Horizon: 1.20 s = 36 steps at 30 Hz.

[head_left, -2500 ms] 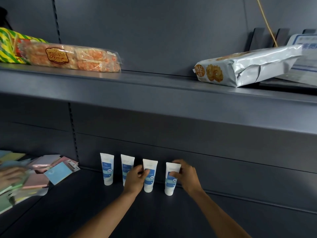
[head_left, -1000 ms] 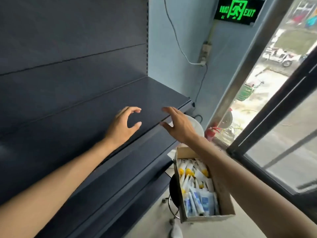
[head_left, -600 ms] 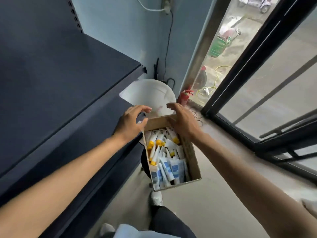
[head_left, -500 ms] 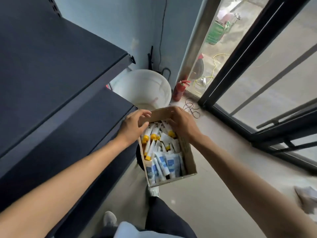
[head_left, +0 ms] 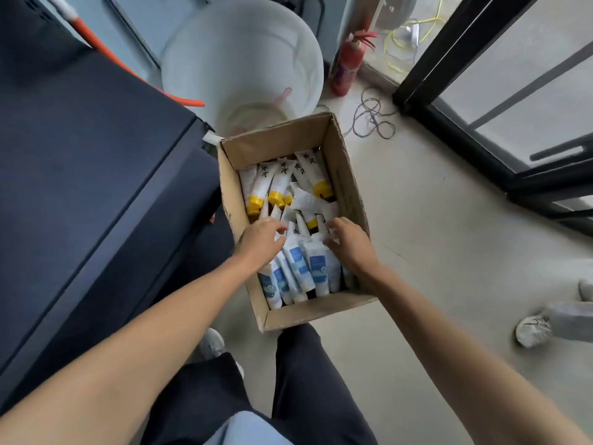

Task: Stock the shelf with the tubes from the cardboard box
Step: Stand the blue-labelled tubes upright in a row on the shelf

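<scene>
An open cardboard box [head_left: 321, 311] stands on the floor beside the dark shelf unit [head_left: 96, 171]. It holds several white tubes with yellow caps [head_left: 266, 184] at its far end and several white tubes with blue labels [head_left: 317, 268] at its near end. Both my hands are down inside the box. My left hand [head_left: 260, 240] curls fingers and thumb round the top end of a blue-label tube on the left. My right hand [head_left: 348, 244] does the same on a blue-label tube on the right. The tubes' ends are hidden under my fingers.
A large white bucket [head_left: 244, 59] stands just beyond the box, with a red fire extinguisher [head_left: 348, 64] and a coil of wire [head_left: 372, 117] beside it. A black door frame [head_left: 449, 107] runs along the right. Another person's shoe [head_left: 532, 327] is on the floor at right.
My view swung from the shelf down to the box. Both hands dropped from the box's far rim to the blue-label tubes at its near end.
</scene>
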Motion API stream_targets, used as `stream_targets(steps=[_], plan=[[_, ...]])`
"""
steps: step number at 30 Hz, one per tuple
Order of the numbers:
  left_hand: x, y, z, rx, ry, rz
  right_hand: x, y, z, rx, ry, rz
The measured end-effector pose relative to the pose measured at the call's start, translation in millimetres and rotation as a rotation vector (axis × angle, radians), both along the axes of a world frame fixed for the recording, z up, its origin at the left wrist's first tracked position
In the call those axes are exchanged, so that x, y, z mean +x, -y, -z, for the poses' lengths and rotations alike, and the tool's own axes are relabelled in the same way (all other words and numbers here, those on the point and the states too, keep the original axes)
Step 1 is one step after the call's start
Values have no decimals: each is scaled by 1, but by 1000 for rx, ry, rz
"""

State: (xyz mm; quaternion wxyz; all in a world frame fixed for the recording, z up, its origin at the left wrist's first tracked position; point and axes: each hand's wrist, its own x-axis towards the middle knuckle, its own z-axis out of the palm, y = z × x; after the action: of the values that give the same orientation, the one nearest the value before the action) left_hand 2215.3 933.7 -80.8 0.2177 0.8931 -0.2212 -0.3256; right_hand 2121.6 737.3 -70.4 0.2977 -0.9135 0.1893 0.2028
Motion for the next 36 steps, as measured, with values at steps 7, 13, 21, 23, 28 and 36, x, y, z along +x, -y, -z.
stream_targets(steps=[7,13,21,23,28,36], plan=[[-24,23,79,267,-9,194,-17,-8,69,50,-112,-14],[-46,43,89,463,141,253,-25,-17,89,-1,-27,-30],[-59,50,93,441,85,97,-30,-26,86,113,49,100],[-61,51,92,401,68,42,-32,-27,85,170,13,188],[-65,54,88,201,-33,-171,-40,-24,81,297,-61,383],[-57,51,77,126,-42,-401,-44,-13,78,393,-53,477]])
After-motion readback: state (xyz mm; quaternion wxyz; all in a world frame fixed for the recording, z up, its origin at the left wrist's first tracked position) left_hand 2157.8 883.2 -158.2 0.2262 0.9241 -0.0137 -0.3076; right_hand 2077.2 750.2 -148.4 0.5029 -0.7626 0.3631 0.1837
